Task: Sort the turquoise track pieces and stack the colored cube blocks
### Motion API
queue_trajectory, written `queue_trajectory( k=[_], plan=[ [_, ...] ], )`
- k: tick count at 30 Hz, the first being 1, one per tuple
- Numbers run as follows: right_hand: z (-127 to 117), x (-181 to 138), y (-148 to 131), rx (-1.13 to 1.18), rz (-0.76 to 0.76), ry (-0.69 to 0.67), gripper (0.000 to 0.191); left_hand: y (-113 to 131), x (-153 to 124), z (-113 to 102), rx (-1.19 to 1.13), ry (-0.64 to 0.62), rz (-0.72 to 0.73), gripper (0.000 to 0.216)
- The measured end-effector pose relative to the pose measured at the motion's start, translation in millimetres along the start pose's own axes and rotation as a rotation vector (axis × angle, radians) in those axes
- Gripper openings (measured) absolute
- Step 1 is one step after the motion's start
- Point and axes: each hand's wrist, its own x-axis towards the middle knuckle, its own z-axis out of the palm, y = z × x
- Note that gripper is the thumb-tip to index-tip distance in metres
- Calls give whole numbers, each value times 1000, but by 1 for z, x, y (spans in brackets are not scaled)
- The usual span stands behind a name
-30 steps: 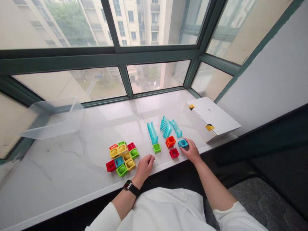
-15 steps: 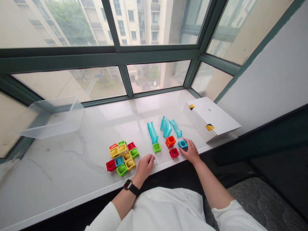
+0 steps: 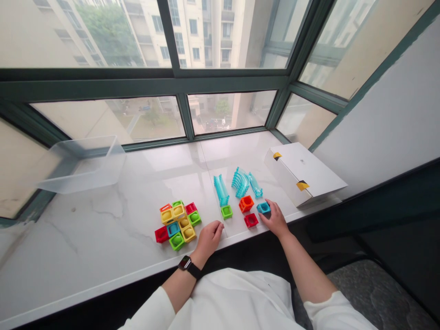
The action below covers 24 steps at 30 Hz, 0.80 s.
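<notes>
**Person's Body: Worn Items and 2 Hands**

1 white long-sleeved top [image 3: 233, 298], soft fabric, loose fit, at 6 o'clock. 2 sleeves ending mid-forearm: left cuff [image 3: 151, 311] at 7 o'clock, right cuff [image 3: 338, 311] at 4 o'clock. 1 wristwatch [image 3: 185, 263], dark squared case, black strap, on left wrist, 7 o'clock. 2 bare hands: left hand [image 3: 208, 238], right hand [image 3: 275, 219].

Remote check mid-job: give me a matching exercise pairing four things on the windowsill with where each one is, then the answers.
Things:
1. right hand
2. left hand
3. white cardboard box
4. clear plastic tub

Places:
A. far left of the marble sill
B. beside the multicoloured block cluster
C. on the teal square block
D. right end of the sill

Pairs: 1-C, 2-B, 3-D, 4-A
</notes>
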Motion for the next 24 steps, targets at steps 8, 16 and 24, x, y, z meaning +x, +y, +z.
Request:
queue_trajectory(
  k=[8, 16, 24],
  plan=[
    [1, -1, 4, -14, 0, -10, 65, 1, -1, -1, -35, 9, 3, 41],
    [1, 0, 5, -1, -5, -22, 65, -1, -3, -1, -46, 20, -1, 40],
    [-28, 0, -11, 98, -26, 78, 63, 5, -7, -9, -119, -4, -5, 42]
  ],
)
